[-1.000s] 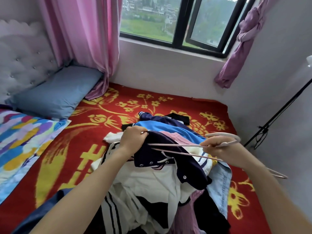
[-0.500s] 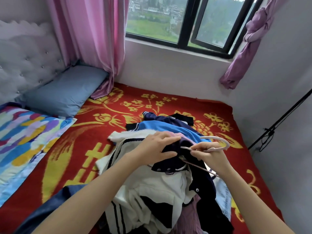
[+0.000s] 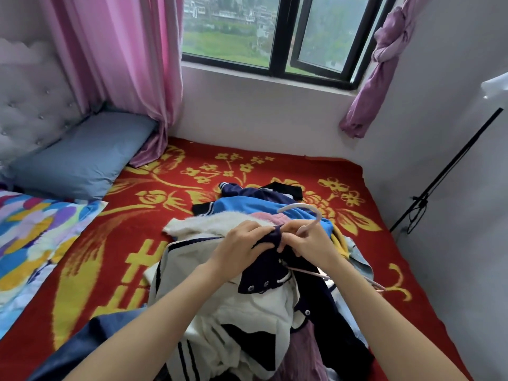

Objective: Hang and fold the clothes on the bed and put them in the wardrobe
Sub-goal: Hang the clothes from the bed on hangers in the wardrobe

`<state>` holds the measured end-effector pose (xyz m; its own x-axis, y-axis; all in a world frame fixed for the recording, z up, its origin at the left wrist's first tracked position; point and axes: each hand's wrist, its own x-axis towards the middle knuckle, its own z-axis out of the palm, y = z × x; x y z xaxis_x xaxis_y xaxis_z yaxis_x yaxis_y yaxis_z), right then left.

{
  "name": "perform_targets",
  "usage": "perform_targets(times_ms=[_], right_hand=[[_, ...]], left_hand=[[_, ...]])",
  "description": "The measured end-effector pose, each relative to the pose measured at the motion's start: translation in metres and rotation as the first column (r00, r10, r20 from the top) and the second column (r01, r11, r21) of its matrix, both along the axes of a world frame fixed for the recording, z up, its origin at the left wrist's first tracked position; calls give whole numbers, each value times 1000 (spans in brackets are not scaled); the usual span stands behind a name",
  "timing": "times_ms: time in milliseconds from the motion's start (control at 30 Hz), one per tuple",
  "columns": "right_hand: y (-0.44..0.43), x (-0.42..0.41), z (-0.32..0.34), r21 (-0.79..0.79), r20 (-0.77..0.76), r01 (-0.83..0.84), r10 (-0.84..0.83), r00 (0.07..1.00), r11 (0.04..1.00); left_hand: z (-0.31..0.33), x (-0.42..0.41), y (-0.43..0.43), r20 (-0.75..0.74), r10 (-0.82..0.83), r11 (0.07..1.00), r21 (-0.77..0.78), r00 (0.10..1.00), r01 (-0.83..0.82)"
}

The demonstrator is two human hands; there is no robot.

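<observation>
A heap of clothes lies on the red and yellow bed cover. On top is a navy and white jacket with snap buttons. My left hand grips the jacket's navy collar. My right hand holds the neck of a pale pink hanger, whose hook curves up above my fingers. One hanger arm sticks out to the right under my wrist; the other is hidden inside the jacket. A blue garment and a fluffy white one lie behind.
A blue pillow and a multicoloured quilt lie at the left by the padded headboard. Pink curtains hang at the window. A black stand leans by the right wall.
My hands have come together over the jacket. The hanger has swung from lying sideways to hook-up, and one of its arms has slid into the navy collar.
</observation>
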<state>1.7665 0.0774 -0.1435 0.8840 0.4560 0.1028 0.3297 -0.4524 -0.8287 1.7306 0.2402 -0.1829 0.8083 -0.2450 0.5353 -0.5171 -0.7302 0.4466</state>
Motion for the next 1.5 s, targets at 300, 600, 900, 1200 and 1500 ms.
perform_targets(times_ms=[300, 600, 900, 1200, 1500], right_hand=[[-59, -3, -33, 252, 534, 561, -596, 600, 789], [-65, -18, -112, -455, 238, 552, -501, 832, 699], [-89, 18, -85, -89, -472, 741, -684, 557, 665], [-103, 38, 15, 24, -383, 423, -383, 841, 906], [-93, 49, 24, -5, -459, 419, -374, 806, 908]], left_hand=[[1, 18, 34, -55, 224, 945, -231, 973, -230], [8, 28, 30, -71, 266, 892, -360, 961, -273], [8, 9, 48, -151, 196, 865, -439, 969, -243], [2, 4, 80, 0, 379, 823, -458, 926, -337], [-2, 6, 80, 88, 470, 822, -404, 878, -400]])
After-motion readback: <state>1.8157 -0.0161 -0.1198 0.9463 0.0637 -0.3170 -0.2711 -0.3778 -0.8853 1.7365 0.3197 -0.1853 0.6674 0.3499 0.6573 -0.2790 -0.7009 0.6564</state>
